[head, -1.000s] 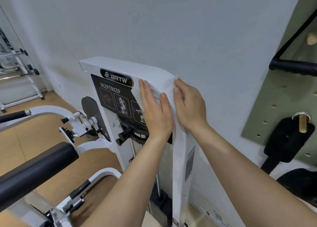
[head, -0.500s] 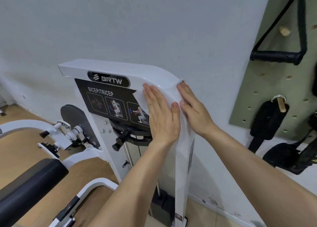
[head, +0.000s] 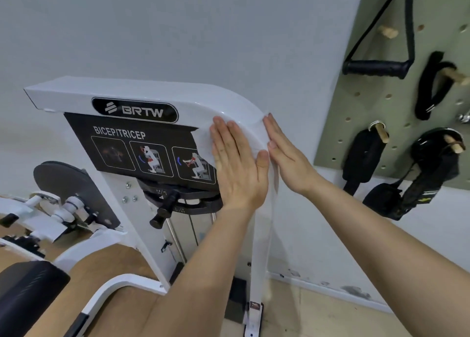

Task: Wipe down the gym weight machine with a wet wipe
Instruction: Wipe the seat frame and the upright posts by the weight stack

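Two hands lie flat on a white wipe point(head: 254, 135) draped over the curved upper corner of the machine point(head: 142, 92). The left hand point(head: 237, 163) presses the wipe against the frame's front face, fingers straight and together, its edge covering the end of the black BICEP/TRICEP placard point(head: 122, 143). The right hand point(head: 287, 158) is also spread flat, fingers straight, pressing the wipe on the frame's outer side, close beside the left thumb. The wipe shows between the two hands and past their fingertips; its lower edge is hard to tell from the white post. On the wall to the right, a green pegboard point(head: 368, 107) carries a black handle point(head: 376, 68) and straps point(head: 363, 156) on wooden pegs.
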